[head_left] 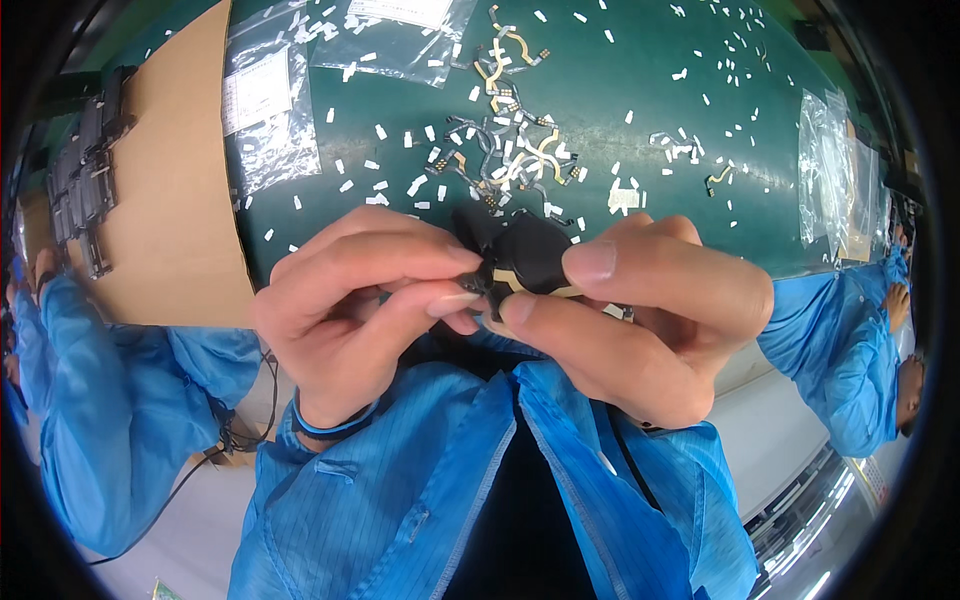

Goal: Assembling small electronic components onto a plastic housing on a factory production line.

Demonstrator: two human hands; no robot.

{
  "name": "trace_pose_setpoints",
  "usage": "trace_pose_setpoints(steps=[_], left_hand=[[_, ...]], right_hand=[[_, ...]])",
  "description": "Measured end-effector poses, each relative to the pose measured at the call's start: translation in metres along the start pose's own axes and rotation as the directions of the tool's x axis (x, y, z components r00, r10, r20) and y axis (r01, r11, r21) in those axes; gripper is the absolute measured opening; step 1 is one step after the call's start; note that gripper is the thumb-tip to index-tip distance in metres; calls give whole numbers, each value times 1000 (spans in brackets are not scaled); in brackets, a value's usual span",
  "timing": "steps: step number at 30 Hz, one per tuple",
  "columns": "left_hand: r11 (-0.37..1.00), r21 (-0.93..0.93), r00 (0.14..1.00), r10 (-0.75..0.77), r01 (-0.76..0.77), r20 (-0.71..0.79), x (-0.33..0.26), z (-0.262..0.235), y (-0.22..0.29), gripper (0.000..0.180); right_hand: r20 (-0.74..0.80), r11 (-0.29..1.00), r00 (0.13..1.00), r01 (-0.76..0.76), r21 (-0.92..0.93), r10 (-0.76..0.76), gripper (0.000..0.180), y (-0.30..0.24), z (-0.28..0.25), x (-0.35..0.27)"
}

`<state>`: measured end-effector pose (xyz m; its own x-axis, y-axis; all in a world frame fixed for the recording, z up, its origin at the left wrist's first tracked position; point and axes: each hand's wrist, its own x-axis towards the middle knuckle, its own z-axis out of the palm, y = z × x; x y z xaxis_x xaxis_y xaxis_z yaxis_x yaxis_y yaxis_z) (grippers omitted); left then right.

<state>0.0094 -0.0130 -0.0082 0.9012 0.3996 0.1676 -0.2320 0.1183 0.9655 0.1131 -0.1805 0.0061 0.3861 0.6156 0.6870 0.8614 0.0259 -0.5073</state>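
Observation:
Between my two hands, above the near edge of the green table, is a small black rounded part point(530, 252) with a thin tan flex strip showing along its lower side. My left hand point(365, 300) pinches the part's left end between thumb and fingertips. With thumb and index finger, my right hand point(650, 310) grips its right side. The fingertips hide much of the part. Just beyond it lies a loose pile of tan and black flex cables point(510, 150) on the table.
Small white tabs are scattered over the green table point(600, 110). Clear plastic bags point(270, 140) lie at left, more bags point(840, 170) at right. A cardboard sheet point(185, 180) with black parts point(85, 170) stands at far left. People in blue smocks sit on both sides.

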Motion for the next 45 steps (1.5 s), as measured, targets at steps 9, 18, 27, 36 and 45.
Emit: trace_pose_setpoints(steps=[9,18,27,36,45], left_hand=[[999,-42,997,10,-7,81,2,0,6,17],[971,182,983,130,-152,127,0,-7,8,23],[450,672,779,539,-588,321,2,3,9,25],[483,654,804,461,-582,375,4,4,6,30],[872,438,971,239,-220,11,-11,12,9,25]], right_hand=[[20,999,999,-43,29,43,20,-2,-4,-1],[55,1000,998,-3,-13,4,27,0,-20,3],[-7,896,902,-429,119,432,22,-25,1,16],[119,940,932,-339,-46,342,20,-13,-9,14],[124,985,989,-64,-158,84,35,-16,-17,14]])
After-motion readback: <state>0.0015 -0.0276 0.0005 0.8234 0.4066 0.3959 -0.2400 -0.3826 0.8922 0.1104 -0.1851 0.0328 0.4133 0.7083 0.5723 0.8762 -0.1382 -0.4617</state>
